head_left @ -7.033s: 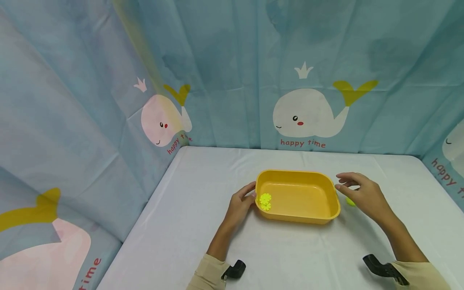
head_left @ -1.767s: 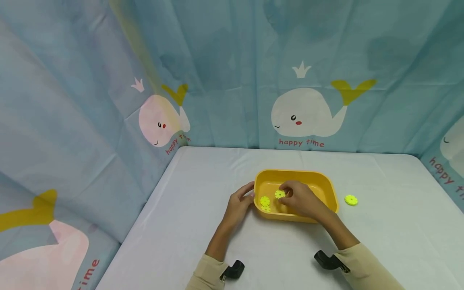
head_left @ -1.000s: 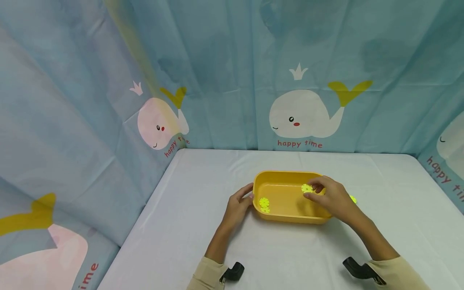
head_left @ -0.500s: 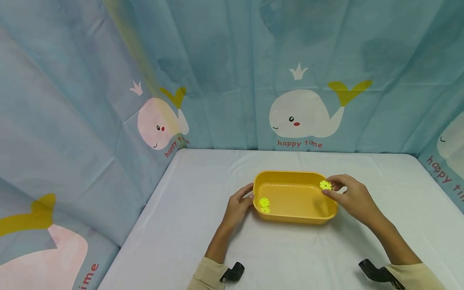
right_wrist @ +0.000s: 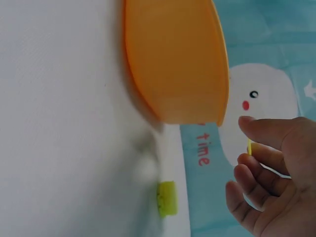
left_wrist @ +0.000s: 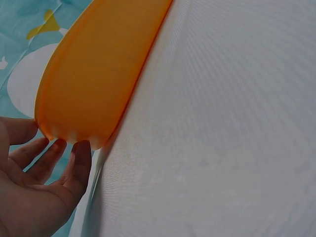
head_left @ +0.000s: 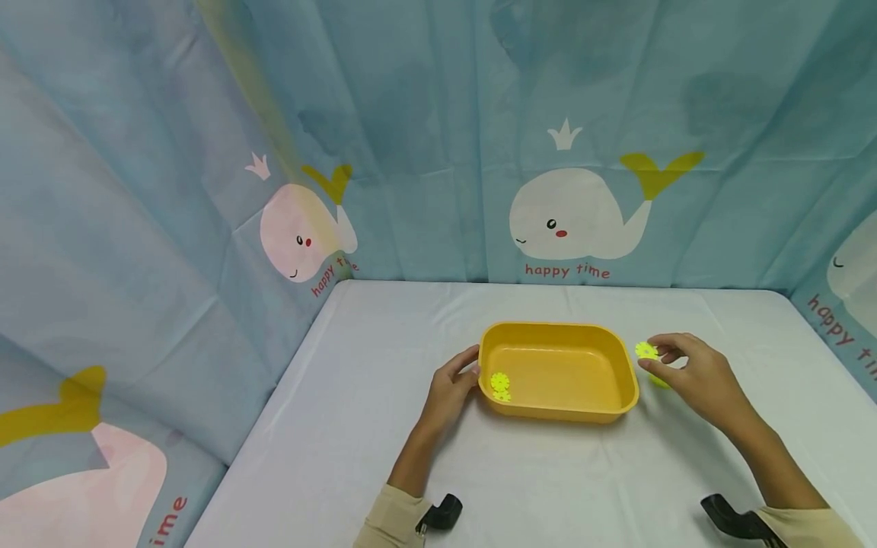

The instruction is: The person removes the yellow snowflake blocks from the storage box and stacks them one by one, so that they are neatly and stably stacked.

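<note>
My left hand rests at the left end of a yellow tray. In the left wrist view its fingertips touch the tray's outer wall and rim. Past the tray's right end, my right hand pinches a bright yellow flower-shaped disc between thumb and fingers, above the table. That disc appears as a thin yellow edge in the right wrist view, mostly hidden by the hand. Two similar discs, one upper and one lower, lie inside the tray's left end.
Below my right hand, a thicker yellow-green piece, like stacked discs, lies on the white table, partly hidden in the head view. A blue whale-print curtain stands behind the table and along its left side.
My right hand has carried the disc from inside the tray rightward, out over the rim to beside it. Seven seconds ago that hand showed no disc. The left hand and tray have stayed nearly still.
</note>
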A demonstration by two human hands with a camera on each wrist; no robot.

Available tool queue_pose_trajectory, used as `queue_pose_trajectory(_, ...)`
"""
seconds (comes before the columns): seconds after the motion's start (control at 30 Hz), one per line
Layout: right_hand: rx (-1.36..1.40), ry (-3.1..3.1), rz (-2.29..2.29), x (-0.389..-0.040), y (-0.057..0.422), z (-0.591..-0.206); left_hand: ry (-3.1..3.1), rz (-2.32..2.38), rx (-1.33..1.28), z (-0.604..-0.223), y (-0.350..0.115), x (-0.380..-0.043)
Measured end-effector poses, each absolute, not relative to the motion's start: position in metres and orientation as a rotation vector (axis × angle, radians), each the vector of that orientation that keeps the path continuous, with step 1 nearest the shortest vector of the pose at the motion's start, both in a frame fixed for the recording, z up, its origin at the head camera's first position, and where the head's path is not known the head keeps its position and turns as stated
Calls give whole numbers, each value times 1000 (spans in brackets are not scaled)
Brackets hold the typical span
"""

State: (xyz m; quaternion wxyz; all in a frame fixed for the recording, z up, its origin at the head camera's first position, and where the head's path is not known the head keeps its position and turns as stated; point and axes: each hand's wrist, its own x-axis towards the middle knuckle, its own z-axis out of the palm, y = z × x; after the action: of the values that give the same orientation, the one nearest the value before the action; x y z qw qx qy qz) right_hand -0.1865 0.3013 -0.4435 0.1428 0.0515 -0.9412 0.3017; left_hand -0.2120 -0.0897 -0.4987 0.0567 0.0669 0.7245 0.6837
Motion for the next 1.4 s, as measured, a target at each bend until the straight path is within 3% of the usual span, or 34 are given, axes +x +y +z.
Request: queue_pose_trajectory(1.4,12,-3037,916,-200,345,-474,2195,2078,205,-500,-91,-213)
